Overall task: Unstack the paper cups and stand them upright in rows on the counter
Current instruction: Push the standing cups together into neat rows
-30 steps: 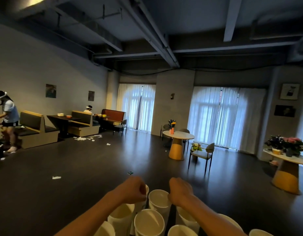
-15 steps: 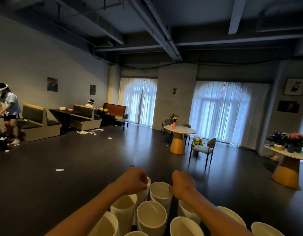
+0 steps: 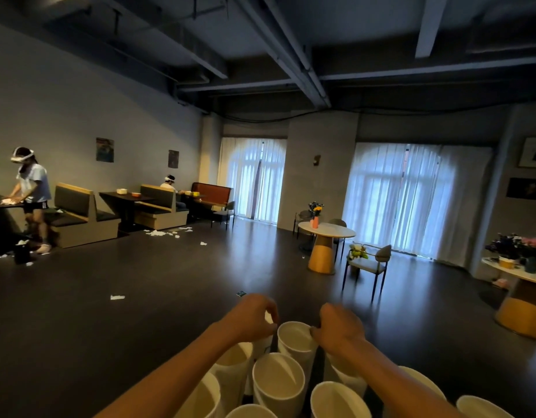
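Several white paper cups stand upright at the bottom of the head view, among them a middle cup [image 3: 278,378] and a far cup [image 3: 295,336]. My left hand [image 3: 253,319] is curled over the top of a cup [image 3: 268,318] at the far left of the group, fingers pinching its rim. My right hand [image 3: 339,325] is curled beside the far cup, its fingertips at that cup's right rim. Both forearms reach in from below and hide the cups under them. The counter itself is hidden.
Beyond the cups lies a dark floor [image 3: 170,297] with paper scraps. A round table [image 3: 325,233] and a chair [image 3: 369,263] stand ahead, another table with flowers [image 3: 520,273] at right. A person [image 3: 31,194] works at far left by the booths.
The view has tilted slightly, showing more of the cups. Both hands stay at the far cups, with the right hand's fingertips now at the far cup's rim.
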`<state>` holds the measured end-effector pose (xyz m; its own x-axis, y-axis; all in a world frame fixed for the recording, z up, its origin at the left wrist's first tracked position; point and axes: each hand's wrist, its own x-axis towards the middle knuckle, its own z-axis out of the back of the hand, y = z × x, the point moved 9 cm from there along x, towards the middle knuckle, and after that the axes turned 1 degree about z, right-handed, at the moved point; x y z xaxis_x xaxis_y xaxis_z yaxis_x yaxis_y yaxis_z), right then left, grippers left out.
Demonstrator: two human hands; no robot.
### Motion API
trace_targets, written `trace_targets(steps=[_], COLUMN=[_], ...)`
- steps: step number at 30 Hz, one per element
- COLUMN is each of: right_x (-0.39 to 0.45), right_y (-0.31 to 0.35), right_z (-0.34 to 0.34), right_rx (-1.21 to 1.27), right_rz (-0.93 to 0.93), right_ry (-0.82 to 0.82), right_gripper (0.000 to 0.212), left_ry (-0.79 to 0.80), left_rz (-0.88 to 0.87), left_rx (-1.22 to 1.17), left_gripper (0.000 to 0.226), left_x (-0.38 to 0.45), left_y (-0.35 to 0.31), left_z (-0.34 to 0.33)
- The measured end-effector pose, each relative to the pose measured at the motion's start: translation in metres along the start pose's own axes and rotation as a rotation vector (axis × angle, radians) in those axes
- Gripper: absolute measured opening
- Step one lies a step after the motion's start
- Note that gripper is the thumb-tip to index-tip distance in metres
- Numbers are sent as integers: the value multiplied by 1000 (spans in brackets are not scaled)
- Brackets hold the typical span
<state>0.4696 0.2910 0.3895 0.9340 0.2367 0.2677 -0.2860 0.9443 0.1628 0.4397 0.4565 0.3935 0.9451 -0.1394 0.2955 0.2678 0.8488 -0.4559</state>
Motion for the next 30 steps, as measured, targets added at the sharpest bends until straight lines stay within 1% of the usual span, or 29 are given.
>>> trace_targets(steps=[3, 5, 9, 11, 14, 17, 20, 22, 26, 30], right_x=[-7, -14, -33, -43, -69, -103, -140, -167, -221, -270], right_y=[-2, -4, -9, -7, -12, -27, -47, -62, -93, -128], right_z=[8, 16, 42, 57, 81, 108, 132, 146, 160, 159], right_rx=[-5, -11, 19, 48, 75, 86, 89, 91, 111, 135], right_rz=[6, 15, 41, 66, 99, 98, 62, 34, -21, -86], right_ry=[-25, -11, 22, 14, -8, -13, -48, -43, -17, 4], right_gripper=[17, 19, 22, 28, 36, 36, 46, 51, 51, 48], left_ry=[18, 30, 9, -6, -54, -44, -10, 16, 106, 115], left_rz=[-12, -21, -37, -52, -105, -173, -236, -283, -347, -384], left_rx=[-2, -3, 3, -9, -27, -23, 32, 57, 76, 53], left_gripper=[19, 21, 24, 23, 22, 26, 29, 32, 35, 31], left_x=[-3, -6, -15, -24, -39, -59, -84, -100, -126, -137], left_y=[-10, -20, -44, -59, -92, -139, -184, -214, -253, -272], left_z=[2, 6, 19, 29, 40, 45, 40, 31, -2, -34])
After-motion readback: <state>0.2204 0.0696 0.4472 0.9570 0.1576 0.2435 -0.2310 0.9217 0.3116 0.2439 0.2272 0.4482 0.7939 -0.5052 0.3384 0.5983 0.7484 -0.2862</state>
